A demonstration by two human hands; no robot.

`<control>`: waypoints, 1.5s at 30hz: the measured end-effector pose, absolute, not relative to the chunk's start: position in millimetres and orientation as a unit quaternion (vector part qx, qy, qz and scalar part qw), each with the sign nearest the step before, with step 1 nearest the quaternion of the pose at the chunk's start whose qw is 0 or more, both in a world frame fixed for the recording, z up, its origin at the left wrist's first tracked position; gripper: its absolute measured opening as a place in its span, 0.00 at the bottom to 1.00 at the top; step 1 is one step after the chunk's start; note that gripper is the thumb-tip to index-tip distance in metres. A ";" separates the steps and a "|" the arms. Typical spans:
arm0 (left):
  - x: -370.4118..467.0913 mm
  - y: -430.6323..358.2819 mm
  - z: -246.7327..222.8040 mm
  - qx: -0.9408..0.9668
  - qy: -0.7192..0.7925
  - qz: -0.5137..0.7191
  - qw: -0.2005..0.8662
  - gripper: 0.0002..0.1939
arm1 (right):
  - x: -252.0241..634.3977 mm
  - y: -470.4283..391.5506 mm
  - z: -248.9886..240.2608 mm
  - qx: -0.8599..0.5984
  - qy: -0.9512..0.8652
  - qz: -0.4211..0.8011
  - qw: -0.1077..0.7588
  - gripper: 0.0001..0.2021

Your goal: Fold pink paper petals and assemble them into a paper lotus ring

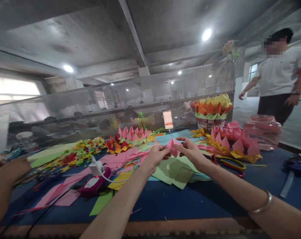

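Note:
Between my two hands, above the green paper sheets [181,176], is a folded pink paper piece [173,147]. My left hand [156,156] pinches its left side between thumb and fingers. On the other side, my right hand [191,152] holds its right edge, the fingers bent over it. Pink paper strips [118,157] lie left of my left hand. Behind the hands is a row of pink folded points [134,133]. Pink and yellow folded paper [236,146] sits to the right, near red and yellow handled scissors [231,165].
A purple power strip [94,182] with a white plug and cable lies front left. Another person's arm [6,186] reaches in at far left. A clear jar [262,132] and tape dispenser [297,166] are right. A perforated metal panel [150,96] stands behind; a person [280,76] stands beyond.

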State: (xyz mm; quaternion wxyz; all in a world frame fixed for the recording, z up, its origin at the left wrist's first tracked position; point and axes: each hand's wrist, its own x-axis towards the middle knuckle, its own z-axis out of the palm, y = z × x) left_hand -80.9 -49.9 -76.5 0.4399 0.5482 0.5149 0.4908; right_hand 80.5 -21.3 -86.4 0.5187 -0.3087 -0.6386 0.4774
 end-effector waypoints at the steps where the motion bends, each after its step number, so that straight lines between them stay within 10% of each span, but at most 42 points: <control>1: -80.6 -50.4 -76.3 0.545 0.513 0.494 0.443 0.10 | 80.4 -20.7 -86.7 -0.310 -0.641 0.475 0.517 0.21; 11: -77.7 -56.6 -71.2 0.492 0.449 0.483 0.569 0.14 | 80.6 -16.2 -91.4 -0.287 -0.644 0.475 0.527 0.20; 26: -80.1 -52.8 -73.5 0.506 0.472 0.522 0.498 0.11 | 86.4 -17.8 -82.9 -0.288 -0.768 0.184 0.542 0.08; 45: -83.1 -53.9 -73.0 0.505 0.460 0.533 0.499 0.14 | 85.4 -14.2 -91.5 -0.274 -0.822 0.124 0.483 0.07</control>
